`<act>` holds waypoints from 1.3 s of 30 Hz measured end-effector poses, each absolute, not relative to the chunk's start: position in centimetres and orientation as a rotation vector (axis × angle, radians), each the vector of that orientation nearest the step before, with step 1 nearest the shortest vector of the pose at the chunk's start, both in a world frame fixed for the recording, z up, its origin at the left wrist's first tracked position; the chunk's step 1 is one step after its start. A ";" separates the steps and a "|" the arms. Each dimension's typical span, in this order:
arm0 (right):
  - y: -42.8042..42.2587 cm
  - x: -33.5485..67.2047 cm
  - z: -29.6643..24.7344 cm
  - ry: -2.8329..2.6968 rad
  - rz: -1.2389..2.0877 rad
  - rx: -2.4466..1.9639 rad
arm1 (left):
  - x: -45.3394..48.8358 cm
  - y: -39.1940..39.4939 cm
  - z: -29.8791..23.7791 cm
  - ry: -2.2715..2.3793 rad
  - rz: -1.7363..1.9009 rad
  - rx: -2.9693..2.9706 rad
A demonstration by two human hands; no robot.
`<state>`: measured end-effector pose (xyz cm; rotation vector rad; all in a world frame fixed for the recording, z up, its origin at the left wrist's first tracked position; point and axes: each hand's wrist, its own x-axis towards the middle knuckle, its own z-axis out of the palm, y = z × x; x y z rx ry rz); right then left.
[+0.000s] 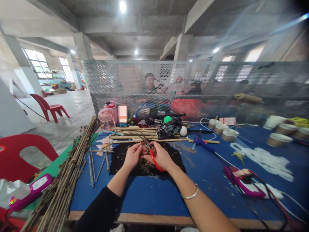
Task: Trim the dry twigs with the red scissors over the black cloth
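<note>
The blue tabletop (145, 199) ends at the near side in a wooden edge (154, 218), and a strip of blue surface lies between that edge and the black cloth (120, 161), leaving room below the wrists. On the left, a long bundle of dry stalks (69, 175) runs along the side of the table and past its near corner; at the far side, bamboo sticks (145, 132) lie crosswise before a perforated metal panel (130, 77). To the right, the blue glue gun (204, 143) and the purple power strip (243, 184) with its cables take up part of the surface. Over the cloth, the two hands are close together. The right hand (162, 157) is curled around the red-handled scissors (153, 156), blades pointing up and away to the left. The left hand (132, 157) has thumb and fingers brought together just beside them; whether something small is pinched there cannot be told. Dry clippings (146, 168) are scattered on the cloth beneath both hands. White-rimmed cups (229, 135) stand at the far right, their contents too blurred to make out, and a pink translucent container (106, 117) stands by the panel at the left.
</note>
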<state>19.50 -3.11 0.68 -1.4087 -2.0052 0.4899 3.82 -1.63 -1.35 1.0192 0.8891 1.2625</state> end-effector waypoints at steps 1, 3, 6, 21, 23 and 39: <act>-3.2 19.4 0.6 -2.029 0.482 -1.404 | 3.9 -1.7 -1.3 0.885 1.261 1.046; -3.4 19.3 0.4 -2.072 0.459 -1.370 | 4.1 -1.9 -1.3 0.889 1.254 1.106; -3.3 19.2 0.2 -2.111 0.392 -1.308 | 4.3 -2.3 -1.0 0.904 1.256 1.202; -3.2 19.0 0.2 -2.119 0.271 -1.314 | 4.3 -2.4 -1.5 1.088 1.317 1.596; -3.3 19.0 0.3 -2.107 0.331 -1.296 | 4.2 -2.4 -1.6 1.077 1.322 1.583; -3.2 19.6 -0.3 -2.092 0.281 -1.342 | 4.1 -2.0 -1.9 0.990 1.254 1.454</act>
